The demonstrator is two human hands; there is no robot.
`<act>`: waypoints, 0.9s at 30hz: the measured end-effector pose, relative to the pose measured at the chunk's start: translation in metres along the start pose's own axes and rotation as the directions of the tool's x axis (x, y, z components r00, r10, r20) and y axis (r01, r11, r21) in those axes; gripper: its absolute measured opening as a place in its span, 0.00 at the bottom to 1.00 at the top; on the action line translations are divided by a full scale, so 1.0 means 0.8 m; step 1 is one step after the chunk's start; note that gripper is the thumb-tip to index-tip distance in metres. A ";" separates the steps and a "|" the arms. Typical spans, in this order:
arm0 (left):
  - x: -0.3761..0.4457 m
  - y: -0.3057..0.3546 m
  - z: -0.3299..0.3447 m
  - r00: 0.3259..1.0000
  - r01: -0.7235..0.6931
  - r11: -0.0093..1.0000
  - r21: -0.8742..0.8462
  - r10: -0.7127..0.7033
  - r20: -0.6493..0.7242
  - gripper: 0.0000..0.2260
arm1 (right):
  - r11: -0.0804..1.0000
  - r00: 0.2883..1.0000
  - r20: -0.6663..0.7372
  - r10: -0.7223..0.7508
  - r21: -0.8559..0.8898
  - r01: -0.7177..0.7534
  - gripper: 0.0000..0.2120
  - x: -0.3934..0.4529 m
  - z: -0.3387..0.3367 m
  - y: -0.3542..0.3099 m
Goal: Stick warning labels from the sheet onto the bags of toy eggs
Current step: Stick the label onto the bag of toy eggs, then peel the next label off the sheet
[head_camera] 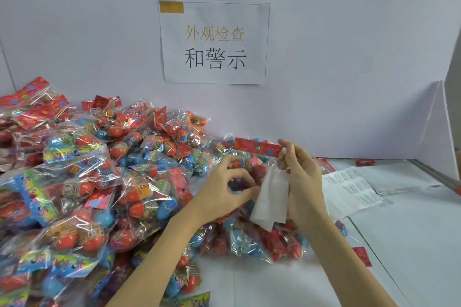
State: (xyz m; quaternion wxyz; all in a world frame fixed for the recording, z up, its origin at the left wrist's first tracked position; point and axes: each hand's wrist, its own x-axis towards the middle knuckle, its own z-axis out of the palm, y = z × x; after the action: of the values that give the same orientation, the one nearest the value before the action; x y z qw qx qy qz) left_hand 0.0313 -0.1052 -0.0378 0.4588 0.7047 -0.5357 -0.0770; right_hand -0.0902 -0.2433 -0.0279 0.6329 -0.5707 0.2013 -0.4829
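Bag (252, 157) and label strip (270, 197) in hands

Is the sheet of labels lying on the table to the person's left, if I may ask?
No, the label sheet lies right of both hands, opposite the bag pile.

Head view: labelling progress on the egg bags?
Done: cannot tell; no stuck labels are readable on any bag. In hand: right hand holds a white sheet against the bag with the red header; left hand pinches at its edge. Left: big pile of bags; another label sheet lies on the table.
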 end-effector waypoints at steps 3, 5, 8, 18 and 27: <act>0.001 0.000 -0.006 0.998 0.050 0.993 -0.105 -0.054 -0.036 0.10 | 0.980 0.993 0.039 0.113 0.160 -0.118 0.11 0.004 -0.002 -0.005; 0.000 0.005 -0.007 0.998 0.064 0.991 -0.119 -0.067 -0.017 0.15 | 0.941 0.986 0.079 0.146 0.297 -0.163 0.12 0.007 -0.003 -0.008; 0.000 0.005 -0.001 0.998 0.067 0.995 -0.073 -0.067 0.012 0.16 | 0.893 0.976 0.147 0.163 0.397 -0.209 0.13 0.006 -0.001 -0.012; 0.008 -0.007 -0.010 0.951 0.225 0.886 -0.407 -0.289 -0.105 0.11 | 0.993 0.986 0.143 0.086 -0.090 -0.074 0.13 0.009 -0.009 -0.015; 0.009 -0.013 -0.012 0.885 0.186 0.841 -0.508 -0.368 -0.285 0.12 | 0.827 0.958 0.276 -0.077 -0.519 0.216 0.08 0.000 -0.001 0.004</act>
State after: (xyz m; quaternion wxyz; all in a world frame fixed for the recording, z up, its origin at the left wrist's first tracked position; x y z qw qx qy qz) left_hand 0.0469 -0.1058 -0.0374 0.6910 0.6458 -0.2949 -0.1358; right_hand -0.0895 -0.2439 -0.0310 0.4255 -0.7952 0.2063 -0.3795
